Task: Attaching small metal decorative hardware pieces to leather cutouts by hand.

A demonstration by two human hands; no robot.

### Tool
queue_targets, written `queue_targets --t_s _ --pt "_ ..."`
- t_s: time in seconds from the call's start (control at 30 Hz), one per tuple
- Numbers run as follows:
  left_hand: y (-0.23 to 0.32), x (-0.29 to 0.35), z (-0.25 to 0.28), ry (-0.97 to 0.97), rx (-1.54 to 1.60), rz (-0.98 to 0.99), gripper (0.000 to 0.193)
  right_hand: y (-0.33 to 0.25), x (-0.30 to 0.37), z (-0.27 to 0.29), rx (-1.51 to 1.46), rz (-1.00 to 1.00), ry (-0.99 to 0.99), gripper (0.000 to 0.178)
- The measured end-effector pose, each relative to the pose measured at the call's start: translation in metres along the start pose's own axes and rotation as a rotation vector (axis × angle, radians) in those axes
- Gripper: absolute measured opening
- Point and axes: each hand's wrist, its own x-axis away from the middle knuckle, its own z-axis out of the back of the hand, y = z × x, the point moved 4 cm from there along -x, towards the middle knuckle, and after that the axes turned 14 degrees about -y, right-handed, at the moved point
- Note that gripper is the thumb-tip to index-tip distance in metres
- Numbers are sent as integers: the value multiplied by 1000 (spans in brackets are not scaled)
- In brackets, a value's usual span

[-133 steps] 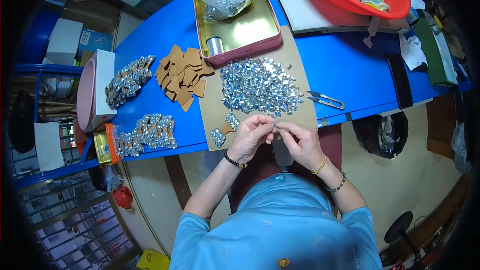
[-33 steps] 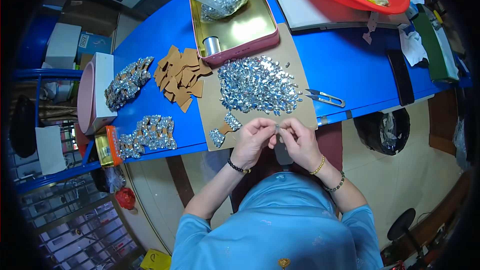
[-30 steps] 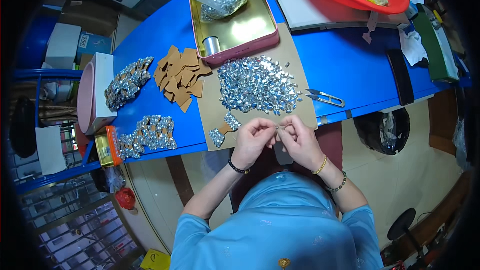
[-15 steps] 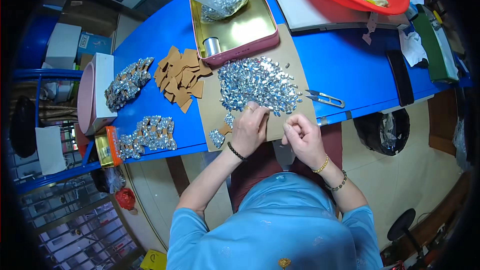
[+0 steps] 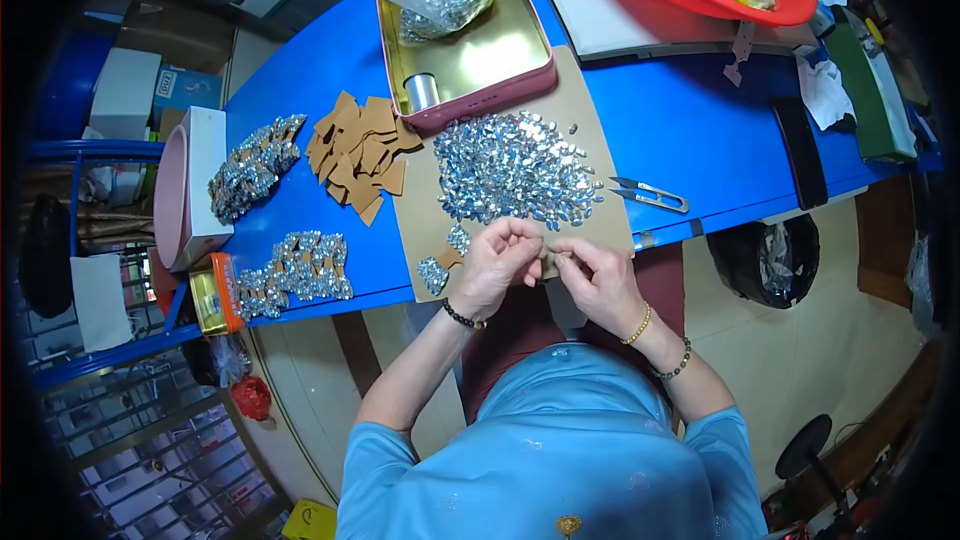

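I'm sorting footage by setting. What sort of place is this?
Probably a small handcraft workspace, perhaps at home: on the blue table are loose silvery pieces, a pile of brown cutouts and small metal snips.

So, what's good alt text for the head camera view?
A person's left hand and right hand pinch close together at the near edge of a blue table; anything between them is too small to identify. Beyond lies a heap of shiny silver pieces on a brown sheet, with tan cutouts to its left and snips to its right.
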Motion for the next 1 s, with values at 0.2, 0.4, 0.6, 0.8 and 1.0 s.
queue_targets --t_s 0.2,0.4,0.6,0.8,1.0 --pt "-1 2 -5 -7 125 4 11 -2 1 0 30 13 -31 16" --pt "-2 3 -4 -37 200 -8 10 -1 1 -1 0 -25 -70 18" --pt "-6 3 -6 -22 165 -15 10 1 1 -1 11 -11 -66 18" --pt "-8 4 -3 -17 111 -14 13 1 2 -1 -31 -41 -56 17" --pt "-9 7 -2 30 11 13 15 -1 2 0 -11 -45 -54 15"
